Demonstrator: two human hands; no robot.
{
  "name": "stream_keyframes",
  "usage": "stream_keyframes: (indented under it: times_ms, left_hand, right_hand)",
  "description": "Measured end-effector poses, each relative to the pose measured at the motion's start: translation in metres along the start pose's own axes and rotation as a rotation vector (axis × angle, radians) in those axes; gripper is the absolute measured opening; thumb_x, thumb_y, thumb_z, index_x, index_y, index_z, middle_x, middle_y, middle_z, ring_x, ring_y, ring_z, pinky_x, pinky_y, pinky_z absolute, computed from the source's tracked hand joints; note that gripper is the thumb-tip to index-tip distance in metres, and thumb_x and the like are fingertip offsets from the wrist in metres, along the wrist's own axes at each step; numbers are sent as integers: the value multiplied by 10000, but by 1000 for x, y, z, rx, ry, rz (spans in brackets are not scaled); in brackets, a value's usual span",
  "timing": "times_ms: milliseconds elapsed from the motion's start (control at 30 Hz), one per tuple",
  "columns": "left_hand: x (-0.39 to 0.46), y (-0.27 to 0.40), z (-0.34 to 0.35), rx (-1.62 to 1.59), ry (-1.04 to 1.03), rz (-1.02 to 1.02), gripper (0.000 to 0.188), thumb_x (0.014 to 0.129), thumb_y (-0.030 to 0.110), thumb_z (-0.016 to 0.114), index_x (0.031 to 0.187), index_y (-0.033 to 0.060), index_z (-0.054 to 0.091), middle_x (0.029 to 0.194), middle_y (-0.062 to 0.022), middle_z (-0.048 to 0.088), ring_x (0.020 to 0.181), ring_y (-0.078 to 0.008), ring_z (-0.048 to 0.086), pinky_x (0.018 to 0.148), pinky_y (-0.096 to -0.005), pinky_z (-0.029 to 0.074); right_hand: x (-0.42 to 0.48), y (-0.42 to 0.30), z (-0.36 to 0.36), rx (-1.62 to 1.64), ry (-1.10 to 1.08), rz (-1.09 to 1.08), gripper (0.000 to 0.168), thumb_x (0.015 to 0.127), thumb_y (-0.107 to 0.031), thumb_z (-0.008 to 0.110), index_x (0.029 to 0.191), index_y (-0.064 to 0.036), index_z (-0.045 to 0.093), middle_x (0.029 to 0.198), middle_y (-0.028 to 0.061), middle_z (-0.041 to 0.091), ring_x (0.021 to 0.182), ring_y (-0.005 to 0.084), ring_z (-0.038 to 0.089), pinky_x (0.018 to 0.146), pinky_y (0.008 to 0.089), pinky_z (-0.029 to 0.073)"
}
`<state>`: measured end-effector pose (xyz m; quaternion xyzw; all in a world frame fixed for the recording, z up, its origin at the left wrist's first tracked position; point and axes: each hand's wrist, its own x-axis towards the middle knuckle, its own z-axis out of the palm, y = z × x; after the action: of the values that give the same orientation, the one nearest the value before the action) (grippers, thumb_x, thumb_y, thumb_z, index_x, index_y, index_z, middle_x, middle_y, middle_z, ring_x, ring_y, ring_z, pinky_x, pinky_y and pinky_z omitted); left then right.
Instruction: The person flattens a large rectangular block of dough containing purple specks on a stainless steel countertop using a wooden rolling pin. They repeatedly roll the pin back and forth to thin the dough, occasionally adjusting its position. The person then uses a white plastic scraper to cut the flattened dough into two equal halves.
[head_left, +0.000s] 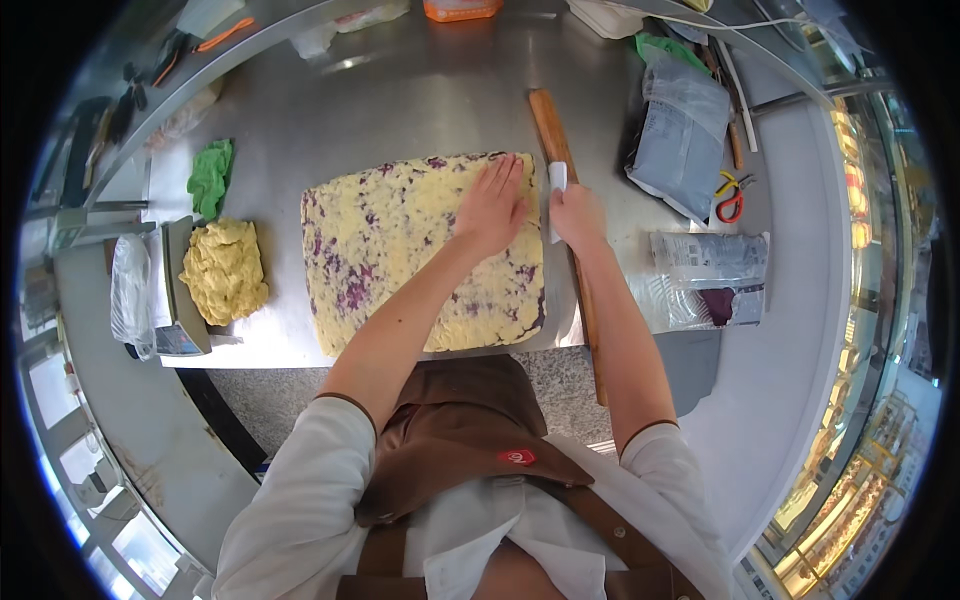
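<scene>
A thick rectangular slab of yellow dough with purple patches (405, 247) lies on the steel worktop. My left hand (493, 206) rests flat on its upper right part, fingers close together and pointing away from me. Just right of the slab, my right hand (579, 217) grips a white scraper (557, 180), held upright along the slab's right edge; a narrow gap seems to part the two. Under my right hand and forearm runs a long wooden rolling pin (551, 127), its near end past the table edge.
Left of the slab, a lump of yellow dough (225, 271) sits on a scale (180, 330), with a green cloth (210, 178) beyond. At right lie a large grey bag (679, 135), red-and-yellow-handled pliers (729, 202) and a clear plastic bag (712, 277).
</scene>
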<state>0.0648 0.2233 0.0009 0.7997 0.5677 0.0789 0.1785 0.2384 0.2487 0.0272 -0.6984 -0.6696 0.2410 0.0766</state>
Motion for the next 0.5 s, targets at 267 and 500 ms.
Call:
stream_keyframes:
  times_ms: [267, 500]
  left_hand:
    - [1, -3, 5, 191, 64, 1, 650, 1074, 365, 344, 1630, 63, 195, 1703, -119, 188, 1580, -263, 144, 1290, -431, 80]
    - [-7, -18, -12, -69, 48, -27, 655, 1083, 393, 298, 1643, 86, 151, 1717, -93, 145, 1585, -254, 116, 1293, -431, 74]
  right_hand:
    - [17, -21, 13, -75, 64, -169, 337, 949, -265, 574, 848, 19, 725, 850, 264, 710, 825, 456, 697, 795, 533, 559]
    - [-26, 7, -2, -68, -11, -77, 319, 938, -243, 558, 834, -1, 737, 846, 262, 714, 812, 445, 708, 784, 528, 570]
